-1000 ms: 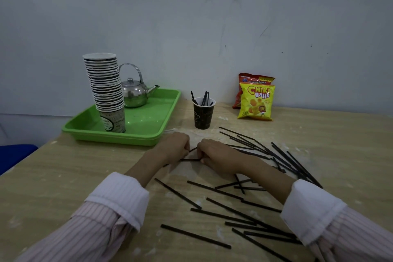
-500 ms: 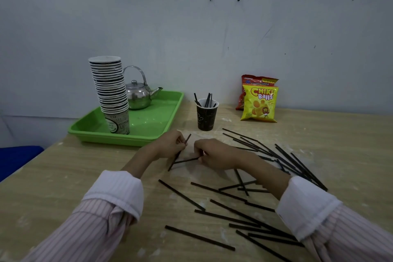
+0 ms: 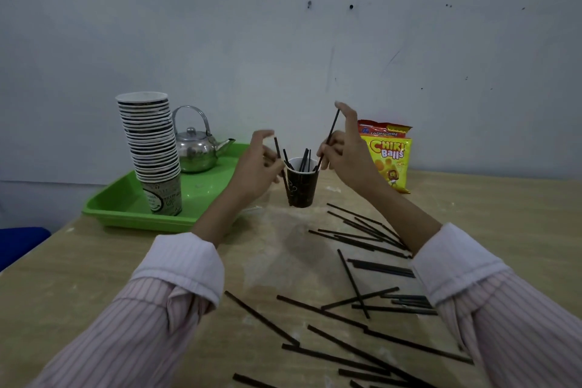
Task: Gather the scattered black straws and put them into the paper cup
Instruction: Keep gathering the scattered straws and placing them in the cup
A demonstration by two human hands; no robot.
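A dark paper cup point(image 3: 301, 190) stands upright on the wooden table, with several black straws sticking out of it. My left hand point(image 3: 256, 167) is raised just left of the cup and pinches one black straw point(image 3: 278, 153), whose lower end hangs outside the cup's left wall. My right hand point(image 3: 345, 151) is raised at the cup's right and holds another black straw point(image 3: 330, 132) tilted, its lower end at the cup's rim. Several loose black straws point(image 3: 365, 235) lie scattered on the table to the right and near me.
A green tray point(image 3: 119, 205) at the left holds a tall stack of paper cups point(image 3: 151, 148) and a metal kettle point(image 3: 196, 151). Two snack bags point(image 3: 389, 157) lean on the wall behind my right hand. The wooden table point(image 3: 94, 261) ends at its left edge.
Both hands have risen from the table, each with a straw, and moved up to either side of the cup. The camera has moved closer to the cup.
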